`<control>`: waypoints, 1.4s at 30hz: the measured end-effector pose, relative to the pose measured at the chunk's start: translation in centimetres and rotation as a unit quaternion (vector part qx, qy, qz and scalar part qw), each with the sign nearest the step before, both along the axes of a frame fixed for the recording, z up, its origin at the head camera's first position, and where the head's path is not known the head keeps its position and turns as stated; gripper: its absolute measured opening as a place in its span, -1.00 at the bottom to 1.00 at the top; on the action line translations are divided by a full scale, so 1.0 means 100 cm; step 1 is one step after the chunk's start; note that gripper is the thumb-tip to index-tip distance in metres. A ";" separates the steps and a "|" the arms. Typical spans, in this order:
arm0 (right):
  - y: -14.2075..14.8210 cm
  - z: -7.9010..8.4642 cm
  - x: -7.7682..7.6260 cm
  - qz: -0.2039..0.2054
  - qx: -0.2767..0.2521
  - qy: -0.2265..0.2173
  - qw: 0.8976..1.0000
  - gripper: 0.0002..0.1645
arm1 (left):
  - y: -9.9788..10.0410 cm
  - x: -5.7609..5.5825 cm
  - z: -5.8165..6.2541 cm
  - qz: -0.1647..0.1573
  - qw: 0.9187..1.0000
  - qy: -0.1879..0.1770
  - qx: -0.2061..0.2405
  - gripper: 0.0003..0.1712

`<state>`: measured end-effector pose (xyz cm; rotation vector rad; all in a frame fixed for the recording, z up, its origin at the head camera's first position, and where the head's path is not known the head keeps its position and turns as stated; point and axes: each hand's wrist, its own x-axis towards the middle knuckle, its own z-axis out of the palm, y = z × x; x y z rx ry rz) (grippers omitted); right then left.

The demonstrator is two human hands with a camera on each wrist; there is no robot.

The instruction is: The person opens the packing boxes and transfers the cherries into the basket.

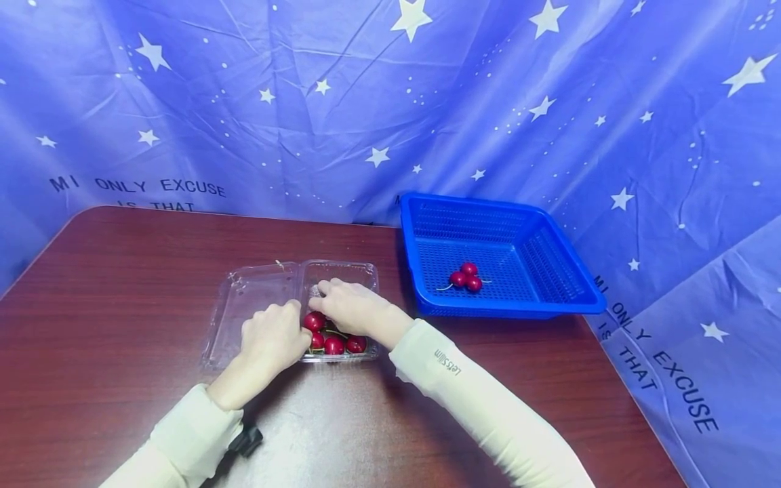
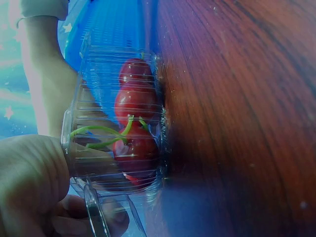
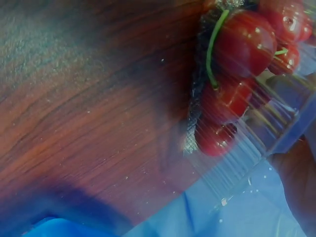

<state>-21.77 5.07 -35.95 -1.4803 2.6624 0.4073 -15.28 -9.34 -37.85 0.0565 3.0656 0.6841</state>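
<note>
A clear plastic clamshell box (image 1: 369, 269) lies with its lid (image 1: 253, 298) folded out to the left. Several red cherries (image 1: 333, 346) with green stems sit at its near end; they show through the ribbed wall in both wrist views. At the hinge side, my left hand (image 1: 274, 339) grips the box's edge, thumb outside it in the left wrist view. My right hand (image 1: 354, 308) reaches into the box from the right with bent fingers, fingertips right at the upper-left cherry (image 1: 314, 320). Whether they pinch a cherry I cannot tell.
A blue plastic basket (image 1: 512, 308) stands to the right of the box, with three cherries (image 1: 468, 270) on its floor. The brown wooden table (image 1: 122, 305) runs back to a blue star-patterned cloth (image 1: 342, 135). A black object (image 1: 246, 440) shows beside the left sleeve.
</note>
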 end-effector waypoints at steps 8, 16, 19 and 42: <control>0.000 -0.004 -0.001 -0.024 -0.010 -0.009 1.000 -0.70 | 0.001 0.000 0.001 0.002 1.000 -0.002 -0.001 -0.79; -0.001 -0.008 0.002 -0.022 0.028 0.011 0.999 -0.53 | 0.001 0.000 0.001 0.002 1.000 -0.004 -0.005 -0.82; -0.001 -0.009 0.002 -0.021 0.028 0.013 0.999 -0.51 | 0.001 0.000 0.001 0.003 1.000 -0.002 -0.005 -0.81; -0.001 -0.005 -0.001 -0.009 0.025 0.032 0.999 -0.59 | 0.001 0.001 0.000 0.003 1.000 0.000 0.000 -0.86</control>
